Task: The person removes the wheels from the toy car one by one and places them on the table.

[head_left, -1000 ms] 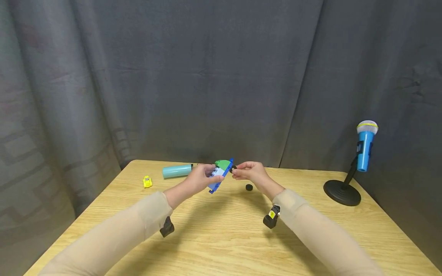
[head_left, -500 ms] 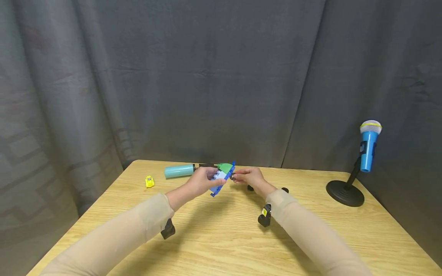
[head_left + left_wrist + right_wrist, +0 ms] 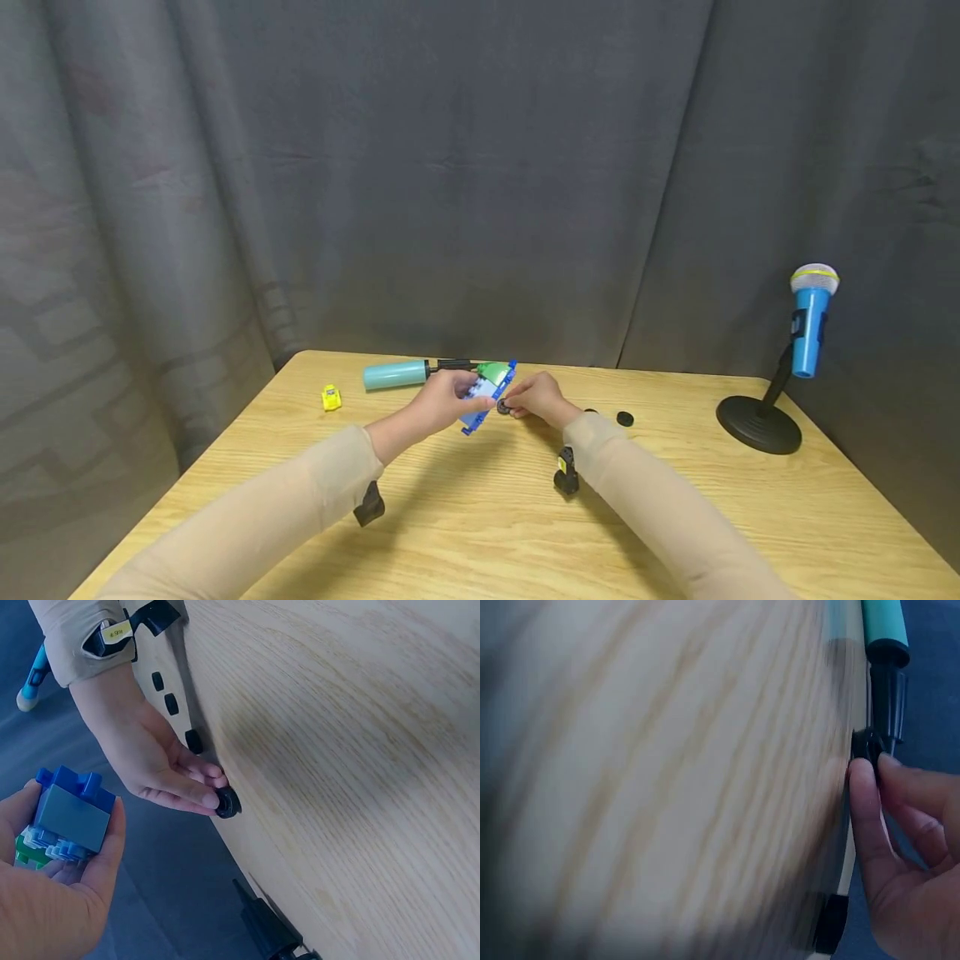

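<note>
My left hand (image 3: 442, 401) grips a toy built of blue, white and green bricks (image 3: 489, 392), tilted above the wooden table (image 3: 480, 508); the bricks (image 3: 69, 819) lie in my palm in the left wrist view. My right hand (image 3: 534, 399) pinches a small black wheel (image 3: 502, 407) between its fingertips, right beside the toy's lower edge. The wheel (image 3: 227, 802) shows at the fingertips in the left wrist view, and again as the wheel (image 3: 865, 744) in the blurred right wrist view.
A teal cylinder with a black end (image 3: 396, 374) lies at the table's far edge, behind the hands. A small yellow toy (image 3: 331, 398) sits to the far left. Loose black wheels (image 3: 624, 418) lie right of my right hand. A blue microphone on a black stand (image 3: 806, 332) stands at the far right.
Both hands have sunk a little toward the table. The right hand has carried the wheel from the toy's upper end down to its lower edge.
</note>
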Demonstrator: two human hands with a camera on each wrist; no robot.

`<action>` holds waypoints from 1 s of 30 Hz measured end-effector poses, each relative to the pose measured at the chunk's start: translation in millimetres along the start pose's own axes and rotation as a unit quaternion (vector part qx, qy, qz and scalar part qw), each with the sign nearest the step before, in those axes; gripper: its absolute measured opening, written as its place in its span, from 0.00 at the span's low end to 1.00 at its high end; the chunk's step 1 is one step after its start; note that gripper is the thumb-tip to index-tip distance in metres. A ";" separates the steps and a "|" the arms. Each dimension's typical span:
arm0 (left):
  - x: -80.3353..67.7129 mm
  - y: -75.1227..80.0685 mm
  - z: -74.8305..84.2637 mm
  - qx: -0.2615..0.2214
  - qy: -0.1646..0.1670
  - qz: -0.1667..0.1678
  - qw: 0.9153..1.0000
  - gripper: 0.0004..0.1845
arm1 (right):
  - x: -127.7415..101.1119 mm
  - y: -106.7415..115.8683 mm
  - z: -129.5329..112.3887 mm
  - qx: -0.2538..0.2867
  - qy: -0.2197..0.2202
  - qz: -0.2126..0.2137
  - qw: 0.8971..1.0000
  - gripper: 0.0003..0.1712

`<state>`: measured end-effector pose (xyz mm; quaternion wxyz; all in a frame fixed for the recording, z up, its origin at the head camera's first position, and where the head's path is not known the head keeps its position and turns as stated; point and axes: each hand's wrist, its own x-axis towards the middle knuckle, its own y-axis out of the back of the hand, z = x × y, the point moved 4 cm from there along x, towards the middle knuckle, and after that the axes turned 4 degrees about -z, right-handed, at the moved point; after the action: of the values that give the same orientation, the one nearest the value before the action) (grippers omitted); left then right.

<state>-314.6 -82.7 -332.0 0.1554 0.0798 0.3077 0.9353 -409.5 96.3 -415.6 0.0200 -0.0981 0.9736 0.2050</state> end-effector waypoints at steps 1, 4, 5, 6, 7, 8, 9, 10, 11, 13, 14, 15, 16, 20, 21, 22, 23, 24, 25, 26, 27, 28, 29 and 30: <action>-0.2 0.0 0.3 0.000 -0.001 0.000 1.000 0.32 | 0.3 -0.7 -0.3 -0.004 -0.002 0.003 1.000 0.07; -0.5 -0.2 0.6 -0.005 -0.001 -0.002 1.000 0.32 | 1.3 -2.5 -1.3 -0.011 -0.008 0.012 1.000 0.07; -0.7 -0.4 0.5 -0.003 -0.002 -0.003 1.000 0.32 | 2.0 -2.9 -1.5 -0.012 -0.011 0.015 1.000 0.07; -0.6 -0.7 0.3 -0.005 -0.002 -0.005 1.000 0.32 | 2.7 -3.3 -1.3 -0.014 -0.016 0.017 1.000 0.07; -0.6 -1.2 -0.1 -0.006 -0.002 -0.007 1.000 0.32 | 3.2 -3.6 -1.2 -0.019 -0.016 0.019 1.000 0.07; -0.6 -1.7 -0.4 -0.009 -0.003 -0.010 1.000 0.32 | 3.8 -3.8 -0.8 -0.023 -0.018 0.022 0.999 0.07; -0.5 -2.3 -0.8 -0.012 -0.004 -0.012 1.000 0.32 | 4.2 -3.6 -0.4 -0.026 -0.022 0.025 0.999 0.07; -0.3 -2.9 -1.3 -0.012 -0.006 -0.013 1.000 0.33 | 4.4 -3.5 -0.1 -0.030 -0.023 0.027 0.999 0.07; -0.2 -3.4 -1.8 -0.011 -0.007 -0.014 1.000 0.33 | 4.4 -3.1 0.2 -0.032 -0.025 0.029 0.999 0.07; 0.1 -4.1 -2.9 -0.011 -0.010 -0.014 1.000 0.33 | 5.0 -2.2 1.3 -0.032 -0.028 0.030 0.999 0.07; 0.4 -4.2 -3.2 -0.011 -0.010 -0.012 1.000 0.33 | 5.2 -1.2 1.7 -0.026 -0.031 0.031 0.999 0.07; 0.6 -4.1 -3.5 -0.010 -0.010 -0.011 1.000 0.33 | 4.7 -0.1 1.3 -0.022 -0.031 0.030 0.999 0.08; 0.5 -4.2 -3.6 -0.010 -0.009 -0.011 1.000 0.33 | 3.7 1.3 0.5 -0.017 -0.033 0.027 0.999 0.09; 0.2 -4.0 -3.5 -0.015 -0.003 -0.016 1.000 0.33 | -2.3 9.4 -9.7 0.004 -0.026 0.014 1.000 0.13; 0.2 -4.0 -3.6 -0.014 -0.002 -0.019 1.000 0.33 | -4.1 11.8 -13.7 0.006 -0.022 0.010 1.000 0.13; 0.3 -4.0 -3.6 -0.012 -0.002 -0.022 1.000 0.33 | -5.9 14.2 -18.2 0.010 -0.016 0.006 1.000 0.14; 0.3 -4.1 -3.5 -0.010 -0.003 -0.025 1.000 0.32 | -7.3 16.6 -22.5 0.018 -0.011 0.002 1.000 0.14; 0.6 -4.3 -3.5 -0.007 -0.004 -0.028 1.000 0.31 | -8.8 18.6 -26.7 0.025 -0.006 -0.003 1.000 0.15; 0.7 -4.5 -3.3 -0.001 -0.006 -0.031 0.999 0.31 | -10.6 20.4 -31.1 0.030 0.002 -0.010 0.999 0.15; 0.9 -5.0 -3.2 0.004 -0.010 -0.036 0.999 0.29 | -12.0 22.1 -35.0 0.037 0.010 -0.019 0.999 0.16; 0.7 -5.2 -2.7 0.009 -0.012 -0.039 0.999 0.28 | -13.6 23.9 -38.7 0.046 0.018 -0.029 0.998 0.17; 0.8 -5.8 -2.6 0.014 -0.016 -0.045 0.999 0.27 | -15.4 25.4 -42.4 0.051 0.028 -0.040 0.997 0.18; 0.8 -6.3 -2.4 0.018 -0.019 -0.049 0.998 0.26 | -16.9 26.8 -45.2 0.057 0.035 -0.051 0.996 0.19; 0.8 -6.6 -2.1 0.020 -0.022 -0.053 0.998 0.24 | -19.0 28.0 -48.4 0.058 0.045 -0.065 0.995 0.20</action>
<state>-314.2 -78.5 -337.6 0.2101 0.0868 0.3264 0.9175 -396.4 105.4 -358.7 -0.0053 -0.1694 0.9753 0.1417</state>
